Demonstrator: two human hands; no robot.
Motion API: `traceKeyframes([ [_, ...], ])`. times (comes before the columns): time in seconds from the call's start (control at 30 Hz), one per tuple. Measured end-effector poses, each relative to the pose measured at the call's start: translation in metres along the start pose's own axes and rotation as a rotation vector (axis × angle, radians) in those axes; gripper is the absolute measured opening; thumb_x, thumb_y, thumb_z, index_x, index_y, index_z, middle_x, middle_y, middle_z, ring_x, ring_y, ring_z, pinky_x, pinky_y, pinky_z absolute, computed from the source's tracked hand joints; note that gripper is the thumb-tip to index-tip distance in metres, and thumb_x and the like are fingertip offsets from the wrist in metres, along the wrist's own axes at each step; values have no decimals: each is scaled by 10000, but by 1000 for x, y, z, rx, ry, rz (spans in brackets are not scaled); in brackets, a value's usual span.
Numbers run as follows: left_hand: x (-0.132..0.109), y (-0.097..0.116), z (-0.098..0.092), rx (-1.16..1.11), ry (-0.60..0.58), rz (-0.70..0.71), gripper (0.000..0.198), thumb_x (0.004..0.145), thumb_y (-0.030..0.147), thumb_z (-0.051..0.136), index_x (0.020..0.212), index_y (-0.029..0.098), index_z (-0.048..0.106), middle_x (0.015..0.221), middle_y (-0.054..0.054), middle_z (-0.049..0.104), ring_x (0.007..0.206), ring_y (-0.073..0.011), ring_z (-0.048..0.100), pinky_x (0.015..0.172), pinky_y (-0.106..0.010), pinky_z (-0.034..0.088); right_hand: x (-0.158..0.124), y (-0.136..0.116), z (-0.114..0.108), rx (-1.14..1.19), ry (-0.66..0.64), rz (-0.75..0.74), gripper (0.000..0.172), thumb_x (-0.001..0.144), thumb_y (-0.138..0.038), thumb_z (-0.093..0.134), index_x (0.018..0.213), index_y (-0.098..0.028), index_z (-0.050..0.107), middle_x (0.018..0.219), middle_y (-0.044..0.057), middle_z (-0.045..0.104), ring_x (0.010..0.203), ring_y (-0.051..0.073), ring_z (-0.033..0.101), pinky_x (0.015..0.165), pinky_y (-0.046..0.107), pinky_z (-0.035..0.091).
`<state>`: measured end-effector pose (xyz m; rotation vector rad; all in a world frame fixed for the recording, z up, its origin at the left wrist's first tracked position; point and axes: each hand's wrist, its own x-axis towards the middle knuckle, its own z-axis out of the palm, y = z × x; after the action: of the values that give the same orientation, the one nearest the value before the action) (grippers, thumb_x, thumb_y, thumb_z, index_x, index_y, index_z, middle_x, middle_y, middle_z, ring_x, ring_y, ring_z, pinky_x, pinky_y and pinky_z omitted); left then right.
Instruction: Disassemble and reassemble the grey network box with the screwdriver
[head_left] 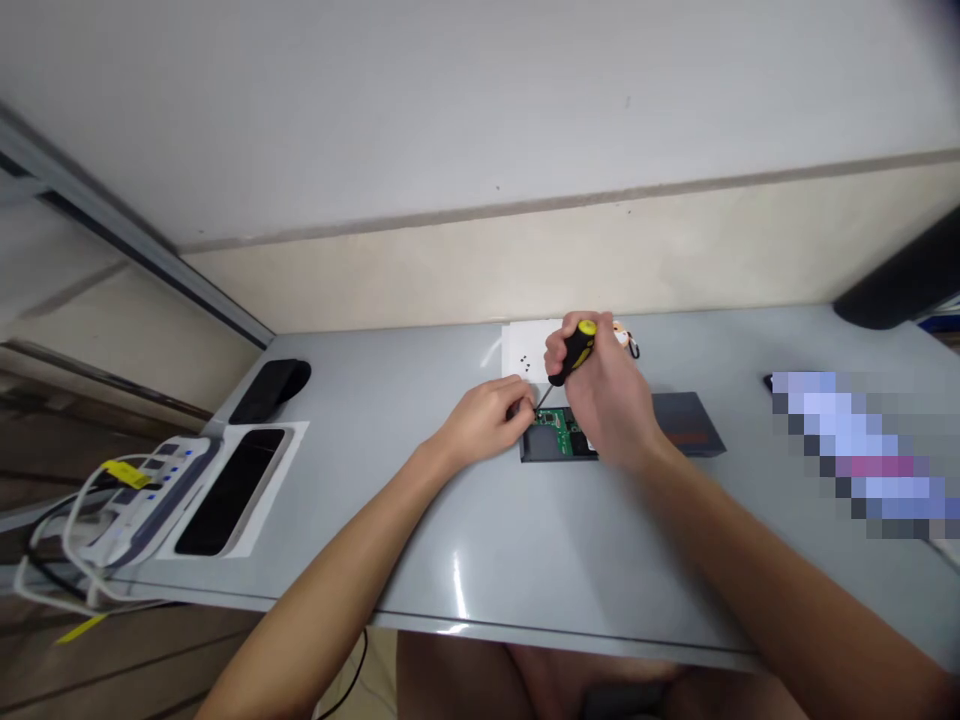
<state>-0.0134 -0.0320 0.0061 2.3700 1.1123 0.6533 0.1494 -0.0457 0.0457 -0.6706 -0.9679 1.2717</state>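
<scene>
My right hand (604, 395) grips a black and yellow screwdriver (574, 351), tilted so its tip points down-left toward the upper left corner of a small dark case (541, 452). A green circuit board (555, 435) lies open inside that case. My left hand (489, 415) is closed at the case's left end, fingers pinched near the screwdriver tip; what they hold is hidden. The dark cover (686, 425) lies right of the case, partly behind my right wrist. Small dark screws (526, 366) rest on a white sheet (525, 350) behind the hands.
A grey table (450, 540) stands against a wall. At its left are a black flat item (270, 390), a black phone on white paper (229, 490) and a power strip with cables (142, 495). A blurred patch (862, 450) covers the right side.
</scene>
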Motion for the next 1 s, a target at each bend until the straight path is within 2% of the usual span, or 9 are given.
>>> traceKeyframes([
  [0.1, 0, 0, -1, 16, -9, 15, 225, 952, 160, 440, 770, 204, 566, 771, 3, 611, 669, -144, 541, 651, -277, 417, 1, -3, -2, -25, 12, 24, 507, 888, -758, 636, 820, -270, 517, 704, -36, 442, 636, 138, 438, 640, 304, 441],
  [0.23, 0, -1, 0, 20, -11, 39, 220, 961, 166, 431, 777, 205, 546, 781, 1, 609, 678, -148, 540, 663, -282, 420, 1, -4, -9, -100, -48, 4, 499, 810, -647, 812, 843, -284, 472, 716, -57, 440, 664, 136, 446, 676, 301, 444],
  [0.37, 0, -1, 1, 21, -19, 27, 215, 957, 169, 435, 774, 207, 542, 777, -2, 610, 678, -153, 541, 675, -287, 431, 1, -1, -15, -195, -53, -46, 434, 853, -671, 754, 879, -286, 555, 762, -44, 476, 731, 140, 474, 705, 298, 447],
  [0.47, 1, -1, 1, 16, -16, 18, 214, 952, 175, 438, 766, 208, 539, 766, -1, 604, 667, -154, 535, 676, -289, 432, 2, 1, -18, -254, -34, -67, 376, 905, -661, 698, 1040, -311, 671, 794, -30, 494, 775, 150, 504, 715, 303, 448],
  [0.6, 1, 0, -1, 29, -17, 14, 223, 959, 173, 440, 764, 205, 543, 769, 0, 607, 660, -151, 538, 668, -289, 434, 2, 0, -17, -176, -29, -51, 398, 944, -586, 682, 1253, -338, 642, 873, 1, 594, 889, 193, 596, 779, 346, 490],
  [0.7, 0, 1, -2, 58, -28, 17, 238, 971, 169, 443, 763, 205, 553, 770, -4, 611, 673, -155, 549, 678, -293, 447, 0, -1, -12, -55, 4, 0, 338, 974, -584, 616, 1171, -311, 634, 815, 2, 561, 773, 188, 569, 740, 354, 493],
  [0.8, 0, 2, -2, 69, -37, 12, 248, 979, 166, 440, 762, 205, 554, 779, -6, 615, 679, -156, 555, 686, -296, 453, -3, -1, -8, -6, 25, 2, 386, 965, -670, 573, 998, -286, 599, 764, -4, 494, 716, 182, 521, 708, 349, 480],
  [0.9, 0, 2, -2, 48, -46, 8, 241, 981, 172, 439, 773, 207, 556, 787, -5, 621, 691, -159, 565, 686, -293, 452, -5, -1, -6, -22, -4, -6, 416, 897, -629, 722, 837, -274, 514, 722, -27, 434, 677, 161, 451, 689, 330, 457],
  [1.0, 0, 2, -2, 36, -46, -5, 236, 977, 177, 440, 775, 207, 559, 796, -10, 625, 697, -163, 569, 687, -293, 452, -4, -1, -9, -6, -38, 7, 412, 852, -559, 808, 797, -265, 524, 747, -22, 486, 709, 154, 459, 705, 317, 451],
])
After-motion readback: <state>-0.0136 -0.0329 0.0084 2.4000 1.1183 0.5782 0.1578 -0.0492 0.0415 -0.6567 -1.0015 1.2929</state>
